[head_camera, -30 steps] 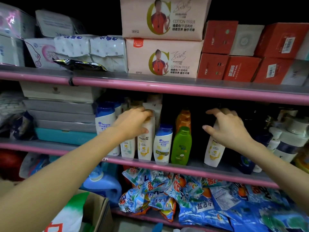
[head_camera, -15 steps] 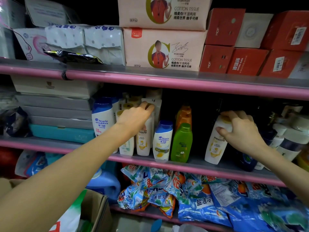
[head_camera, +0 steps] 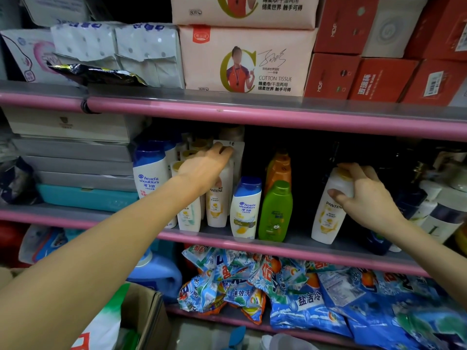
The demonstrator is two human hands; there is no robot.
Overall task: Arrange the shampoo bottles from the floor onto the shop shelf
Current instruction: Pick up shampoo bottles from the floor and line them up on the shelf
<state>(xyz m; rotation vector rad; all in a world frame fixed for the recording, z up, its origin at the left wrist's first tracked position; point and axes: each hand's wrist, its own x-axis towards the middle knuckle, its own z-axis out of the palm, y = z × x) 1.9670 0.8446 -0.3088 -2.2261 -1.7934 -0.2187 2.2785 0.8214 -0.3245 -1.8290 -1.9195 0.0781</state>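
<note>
Shampoo bottles stand on the pink-edged middle shelf [head_camera: 278,245]. My right hand [head_camera: 364,195] grips the top of a white Pantene bottle [head_camera: 326,218], which stands tilted on the shelf at the right. My left hand [head_camera: 204,170] rests over the cap of another white Pantene bottle [head_camera: 217,205] in the left cluster, fingers curled on a white pack behind it. Beside these stand two blue-capped Head & Shoulders bottles [head_camera: 245,208] [head_camera: 149,173], a green bottle [head_camera: 275,210] and an orange bottle [head_camera: 278,168].
Dark and white pump bottles [head_camera: 434,210] crowd the shelf's right end; flat boxes [head_camera: 80,160] fill its left. Tissue packs [head_camera: 245,61] and red boxes [head_camera: 379,79] sit above. Detergent bags [head_camera: 303,294], a blue jug [head_camera: 156,274] and a cardboard box [head_camera: 144,311] lie below.
My right hand closed around the right Pantene bottle's top and shifted it slightly right. My left hand slid further back over the left bottles. The view moved closer to the shelf.
</note>
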